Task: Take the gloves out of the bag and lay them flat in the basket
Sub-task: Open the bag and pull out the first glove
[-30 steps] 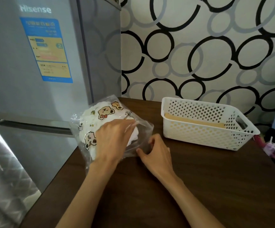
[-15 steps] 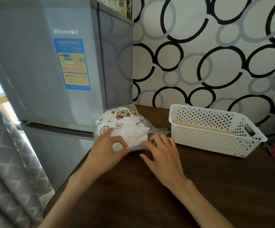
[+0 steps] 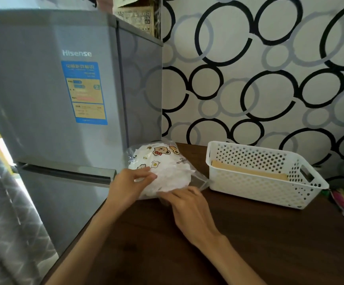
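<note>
The left hand (image 3: 129, 187) pinches the near left edge of the clear crinkly plastic bag (image 3: 195, 177), thumb and fingers curled onto the film, while the right hand (image 3: 189, 204) lies low against the bag's front edge with its fingertips at the film; whether it grips or only presses I cannot tell. The white gloves printed with cartoon bears (image 3: 162, 167) are bunched inside the bag, which rests on the dark brown wooden table (image 3: 249, 243) just beside the white perforated plastic basket (image 3: 269, 182), touching nothing of it that I can see. The likely trouble is the slippery film: if the pinch catches plastic alone, the bag may slide or stretch rather than open, and a hard tug could drag the bundle off the table's left edge by the grey fridge (image 3: 64, 99). Against half a second ago, the right hand has crept closer to the left along the bag's front edge, and the bag lies much as it did.
</note>
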Motion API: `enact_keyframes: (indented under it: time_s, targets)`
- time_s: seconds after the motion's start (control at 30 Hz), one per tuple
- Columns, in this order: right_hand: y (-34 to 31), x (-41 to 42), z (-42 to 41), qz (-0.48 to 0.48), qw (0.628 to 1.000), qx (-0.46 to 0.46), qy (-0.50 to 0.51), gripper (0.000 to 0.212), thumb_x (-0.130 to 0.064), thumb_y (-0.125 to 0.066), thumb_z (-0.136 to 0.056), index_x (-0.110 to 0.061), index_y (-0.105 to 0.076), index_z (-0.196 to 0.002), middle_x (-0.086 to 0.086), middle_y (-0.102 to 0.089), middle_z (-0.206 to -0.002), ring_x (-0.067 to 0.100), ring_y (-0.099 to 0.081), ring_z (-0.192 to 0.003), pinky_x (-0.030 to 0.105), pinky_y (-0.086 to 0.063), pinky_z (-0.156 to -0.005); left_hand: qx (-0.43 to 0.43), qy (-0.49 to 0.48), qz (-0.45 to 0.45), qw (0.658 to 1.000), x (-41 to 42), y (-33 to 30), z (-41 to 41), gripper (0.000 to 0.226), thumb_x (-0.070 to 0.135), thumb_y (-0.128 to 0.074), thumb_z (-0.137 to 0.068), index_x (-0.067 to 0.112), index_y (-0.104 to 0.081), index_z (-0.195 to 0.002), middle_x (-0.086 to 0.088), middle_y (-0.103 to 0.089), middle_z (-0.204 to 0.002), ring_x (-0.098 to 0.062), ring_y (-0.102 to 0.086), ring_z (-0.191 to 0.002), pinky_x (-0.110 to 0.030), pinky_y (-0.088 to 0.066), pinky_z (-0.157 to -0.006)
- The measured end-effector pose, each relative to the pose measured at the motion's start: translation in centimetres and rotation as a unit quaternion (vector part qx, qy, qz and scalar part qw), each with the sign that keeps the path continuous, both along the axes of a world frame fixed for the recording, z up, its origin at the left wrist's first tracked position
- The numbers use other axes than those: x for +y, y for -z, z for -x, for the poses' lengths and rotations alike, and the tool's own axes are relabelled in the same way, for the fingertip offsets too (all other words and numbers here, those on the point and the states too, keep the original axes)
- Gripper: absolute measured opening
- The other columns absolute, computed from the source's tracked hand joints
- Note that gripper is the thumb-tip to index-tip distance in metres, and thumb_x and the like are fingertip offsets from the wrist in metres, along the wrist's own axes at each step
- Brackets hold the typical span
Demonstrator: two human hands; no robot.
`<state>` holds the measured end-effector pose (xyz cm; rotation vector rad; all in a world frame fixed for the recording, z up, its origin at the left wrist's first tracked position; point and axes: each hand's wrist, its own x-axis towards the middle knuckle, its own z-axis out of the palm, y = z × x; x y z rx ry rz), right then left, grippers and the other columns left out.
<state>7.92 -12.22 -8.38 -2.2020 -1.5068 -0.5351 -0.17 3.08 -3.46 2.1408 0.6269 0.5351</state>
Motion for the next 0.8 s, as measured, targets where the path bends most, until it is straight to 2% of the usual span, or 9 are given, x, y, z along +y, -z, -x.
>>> enact_keyframes:
  time_s: [0.1,0.17,0.27,0.4,0.5,0.6,0.7,0.77,0.8]
  targets:
    - [-0.1,0.4,0.0,0.022,0.999,-0.019,-0.014,0.057,-0.003,-0.081,-0.063,-0.024,-0.068,-0.114,-0.005,-0.073,-0.1,0.012,-0.067,-0.091,0.029,-0.052,-0.082,0.056,0.053,0.063,0.995,0.9,-1.7,-0.2,0.013,0.019,-0.067,-0.087,0.019,-0.075,-0.097,0.0,-0.062,-0.129,-0.018,-0.052,-0.124,-0.033,-0.033,-0.107]
    - [-0.4,0.6,0.1,0.076,0.996,-0.042,-0.03,0.056,-0.001,-0.076,-0.069,-0.023,-0.066,-0.119,-0.001,-0.07,-0.109,0.019,-0.062,-0.1,0.034,-0.048,-0.088,0.048,0.037,0.046,0.997,0.9,-2.1,-0.5,0.012,0.019,-0.065,-0.089,0.017,-0.076,-0.096,-0.001,-0.066,-0.122,-0.017,-0.056,-0.119,-0.031,-0.036,-0.105]
    - [-0.8,0.0,0.2,0.142,0.988,-0.015,-0.051,0.056,-0.001,-0.056,-0.087,-0.028,-0.051,-0.135,-0.001,-0.06,-0.126,0.021,-0.047,-0.112,0.032,-0.036,-0.093,-0.039,-0.034,0.022,0.998,0.5,-1.3,-1.0,0.015,0.026,-0.062,-0.091,0.019,-0.074,-0.096,0.002,-0.072,-0.106,-0.016,-0.062,-0.105,-0.04,-0.045,-0.101]
    - [-1.1,-1.6,0.0,0.156,0.985,0.058,-0.051,0.059,0.002,-0.045,-0.09,-0.034,-0.046,-0.138,-0.008,-0.055,-0.128,0.013,-0.043,-0.1,0.024,-0.031,-0.083,-0.159,-0.095,0.019,0.983,-0.7,0.0,-1.6,0.022,0.037,-0.051,-0.096,0.019,-0.064,-0.098,0.004,-0.07,-0.101,-0.016,-0.064,-0.099,-0.045,-0.051,-0.091]
    - [-1.4,-2.3,0.5,0.165,0.98,0.089,-0.064,0.052,-0.009,-0.043,-0.093,-0.032,-0.046,-0.138,-0.008,-0.055,-0.129,0.012,-0.046,-0.109,0.028,-0.035,-0.098,-0.202,-0.126,-0.01,0.971,-1.4,0.4,-1.8,0.02,0.042,-0.044,-0.098,0.025,-0.056,-0.096,0.007,-0.069,-0.099,-0.015,-0.064,-0.095,-0.045,-0.053,-0.086]
    - [-1.5,-3.0,1.6,0.15,0.981,0.092,-0.08,0.041,-0.029,-0.037,-0.097,-0.027,-0.05,-0.136,-0.008,-0.056,-0.13,0.01,-0.048,-0.113,0.03,-0.037,-0.103,-0.168,-0.113,-0.088,0.975,-1.2,1.3,-1.5,0.02,0.041,-0.043,-0.098,0.025,-0.054,-0.1,0.004,-0.071,-0.104,-0.019,-0.066,-0.095,-0.043,-0.054,-0.082]
    - [-2.0,-3.1,2.0,0.046,0.994,0.101,-0.019,0.037,-0.035,-0.033,-0.101,-0.028,-0.051,-0.133,-0.012,-0.057,-0.127,0.003,-0.052,-0.113,0.026,-0.047,-0.094,-0.121,-0.073,-0.158,0.977,-0.6,2.0,-0.6,0.024,0.044,-0.047,-0.095,0.027,-0.062,-0.102,0.012,-0.07,-0.104,-0.013,-0.067,-0.093,-0.035,-0.055,-0.078]
    - [-1.7,-2.6,1.5,-0.008,0.997,0.046,0.054,0.038,-0.026,-0.048,-0.097,-0.026,-0.049,-0.135,-0.009,-0.057,-0.124,0.007,-0.06,-0.103,0.026,-0.055,-0.076,-0.123,-0.045,-0.173,0.976,-0.5,2.0,0.2,0.019,0.043,-0.055,-0.091,0.035,-0.062,-0.106,0.023,-0.063,-0.112,-0.007,-0.062,-0.105,-0.027,-0.05,-0.083]
    - [-1.5,-2.2,1.1,-0.009,0.996,0.024,0.08,0.045,-0.021,-0.057,-0.093,-0.025,-0.048,-0.136,-0.006,-0.057,-0.124,0.01,-0.064,-0.096,0.026,-0.057,-0.067,-0.132,-0.028,-0.177,0.975,-0.5,1.9,0.5,0.021,0.041,-0.061,-0.088,0.038,-0.06,-0.109,0.027,-0.057,-0.117,-0.004,-0.056,-0.115,-0.025,-0.046,-0.089]
